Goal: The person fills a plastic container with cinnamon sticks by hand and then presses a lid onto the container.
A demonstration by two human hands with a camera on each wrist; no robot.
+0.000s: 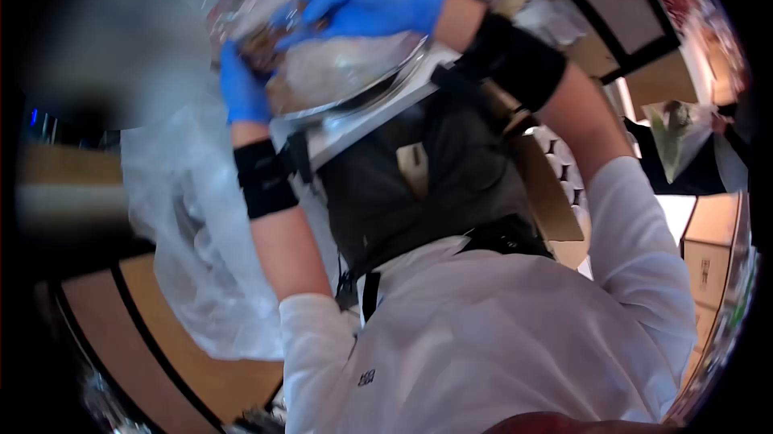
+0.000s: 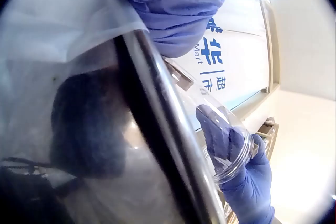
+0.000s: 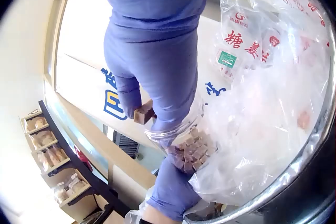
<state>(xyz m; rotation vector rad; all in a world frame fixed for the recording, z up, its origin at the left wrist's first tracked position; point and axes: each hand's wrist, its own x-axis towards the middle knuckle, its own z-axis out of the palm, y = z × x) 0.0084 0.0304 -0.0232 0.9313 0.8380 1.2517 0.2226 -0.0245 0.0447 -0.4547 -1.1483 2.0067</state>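
Both hands wear blue gloves. My left hand [image 3: 170, 190] grips a clear plastic jar [image 3: 197, 116] from its far side, beside a large metal bowl [image 3: 294, 187]. Brown cubes [image 3: 194, 150] fill part of the jar. The right hand [image 3: 152, 61] is at the jar's mouth, some fingers inside the rim [image 2: 236, 163]. Between its thumb and fingers it pinches one brown cube [image 3: 144, 112]. Crumpled clear plastic bags [image 3: 252, 124] heap up in the bowl, one with red lettering. In the head view the hands are blurred above the bowl.
A white panel [image 2: 239, 50] with blue lettering stands behind the hands. Wooden shelves [image 3: 58, 155] hold packaged goods. A translucent plastic sheet [image 1: 193, 241] hangs at the left. Cardboard boxes [image 1: 708, 265] stand at the right, near another person's hand with a clear bag [image 1: 676, 136].
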